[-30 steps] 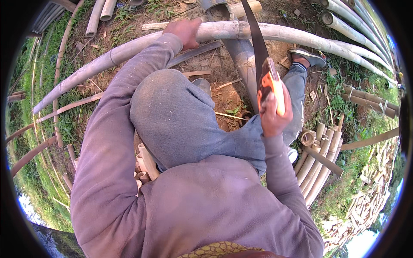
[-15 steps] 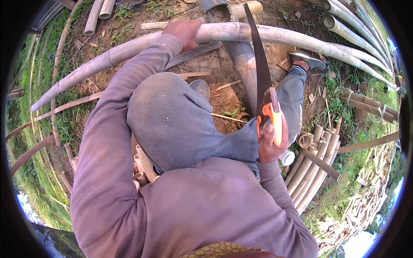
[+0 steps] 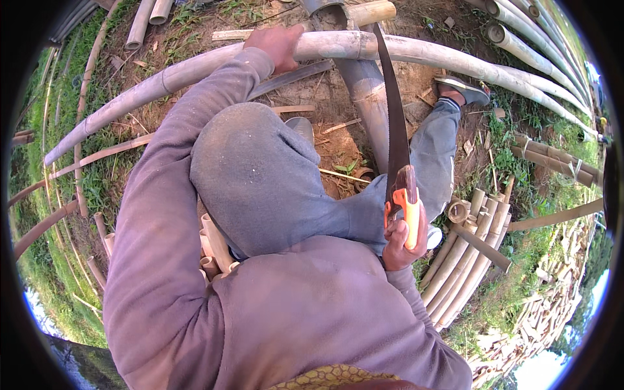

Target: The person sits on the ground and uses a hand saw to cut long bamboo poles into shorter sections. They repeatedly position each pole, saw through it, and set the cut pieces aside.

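A long pale bamboo pole (image 3: 214,65) lies crosswise in front of me, over a thicker grey bamboo piece (image 3: 365,97). My left hand (image 3: 278,47) grips the pole left of its middle, the fingers hidden behind its far side. My right hand (image 3: 404,246) is closed round the orange handle of a hand saw (image 3: 396,130). The dark blade points away from me, and its tip end meets the pole just right of a joint. Whether the teeth have cut in, I cannot tell.
Cut bamboo pieces (image 3: 469,260) lie stacked by my right side, and more (image 3: 218,244) by my left. Long bamboo poles (image 3: 530,49) lie at the far right. My bent knee (image 3: 253,169) is close below the pole. Bamboo scraps (image 3: 533,325) cover the ground at the lower right.
My right hand has drawn the saw back toward me and slightly left, so less of the blade reaches past the pole. My left hand keeps its grip.
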The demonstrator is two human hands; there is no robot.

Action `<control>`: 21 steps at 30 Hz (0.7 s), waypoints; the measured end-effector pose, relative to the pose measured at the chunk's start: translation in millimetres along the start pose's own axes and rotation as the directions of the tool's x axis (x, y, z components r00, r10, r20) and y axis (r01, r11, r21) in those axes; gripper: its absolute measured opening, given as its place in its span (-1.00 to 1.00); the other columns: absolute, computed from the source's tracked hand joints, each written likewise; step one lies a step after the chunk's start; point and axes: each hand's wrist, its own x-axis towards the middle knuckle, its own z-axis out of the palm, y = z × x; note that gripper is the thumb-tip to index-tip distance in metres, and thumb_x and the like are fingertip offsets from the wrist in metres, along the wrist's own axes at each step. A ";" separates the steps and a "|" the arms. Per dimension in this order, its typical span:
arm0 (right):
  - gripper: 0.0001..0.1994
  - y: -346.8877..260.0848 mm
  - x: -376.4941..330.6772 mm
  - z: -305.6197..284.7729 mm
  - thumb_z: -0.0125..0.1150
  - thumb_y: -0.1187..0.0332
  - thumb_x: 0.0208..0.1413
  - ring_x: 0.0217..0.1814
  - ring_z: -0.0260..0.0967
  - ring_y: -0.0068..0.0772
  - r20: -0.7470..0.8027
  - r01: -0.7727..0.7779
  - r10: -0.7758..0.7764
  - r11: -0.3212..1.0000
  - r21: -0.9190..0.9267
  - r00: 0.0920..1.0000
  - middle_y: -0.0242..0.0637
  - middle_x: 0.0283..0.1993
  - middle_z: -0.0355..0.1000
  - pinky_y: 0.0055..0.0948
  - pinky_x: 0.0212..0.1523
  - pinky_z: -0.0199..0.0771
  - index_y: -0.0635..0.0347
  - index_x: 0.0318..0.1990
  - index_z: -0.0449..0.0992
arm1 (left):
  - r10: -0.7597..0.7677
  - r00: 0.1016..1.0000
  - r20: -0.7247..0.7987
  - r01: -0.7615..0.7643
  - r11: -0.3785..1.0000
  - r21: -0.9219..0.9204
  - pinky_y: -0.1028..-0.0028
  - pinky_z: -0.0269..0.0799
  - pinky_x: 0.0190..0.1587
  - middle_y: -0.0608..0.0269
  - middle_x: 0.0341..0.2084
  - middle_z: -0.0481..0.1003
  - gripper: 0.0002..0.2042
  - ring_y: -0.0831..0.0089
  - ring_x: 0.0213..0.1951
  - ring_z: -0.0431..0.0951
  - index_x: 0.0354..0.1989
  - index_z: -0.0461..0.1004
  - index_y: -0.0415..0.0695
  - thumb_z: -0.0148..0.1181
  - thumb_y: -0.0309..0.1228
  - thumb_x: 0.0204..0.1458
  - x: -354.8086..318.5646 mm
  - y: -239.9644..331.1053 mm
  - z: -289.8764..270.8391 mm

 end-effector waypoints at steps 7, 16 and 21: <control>-0.65 -8.9 222.0 100.8 0.27 0.41 0.39 -0.19 0.52 -0.58 -0.003 0.088 -0.088 0.995 -0.041 0.996 -0.17 -0.02 0.63 -0.49 -0.16 0.57 0.38 0.24 0.55 | 0.000 1.000 -0.001 0.000 1.000 0.030 0.04 0.60 0.12 0.00 0.00 0.64 -0.40 -0.06 0.06 0.67 0.21 0.37 -0.01 0.50 -0.14 0.04 -6.0 7.8 -2.2; -0.36 -14.7 -17.4 -9.6 0.20 0.15 0.45 0.24 0.58 -0.03 -0.009 0.065 -0.066 0.992 -0.106 0.998 0.20 0.30 0.49 -0.21 0.20 0.64 0.65 0.38 0.31 | -0.005 1.000 -0.013 0.005 1.000 0.001 0.02 0.60 0.11 0.00 0.00 0.64 -0.40 -0.05 0.07 0.67 0.21 0.37 -0.01 0.50 -0.15 0.04 -0.6 -1.3 12.1; -0.62 8.5 196.4 86.3 0.30 0.35 0.39 -0.07 0.57 -0.37 -0.055 0.147 -0.150 0.987 -0.066 0.987 -0.09 0.00 0.62 -0.35 -0.02 0.60 0.43 0.22 0.53 | 0.016 1.000 -0.027 -0.016 1.000 -0.001 0.04 0.61 0.11 0.01 0.02 0.64 -0.39 -0.03 0.09 0.67 0.22 0.37 -0.01 0.50 -0.15 0.04 2.6 13.3 4.9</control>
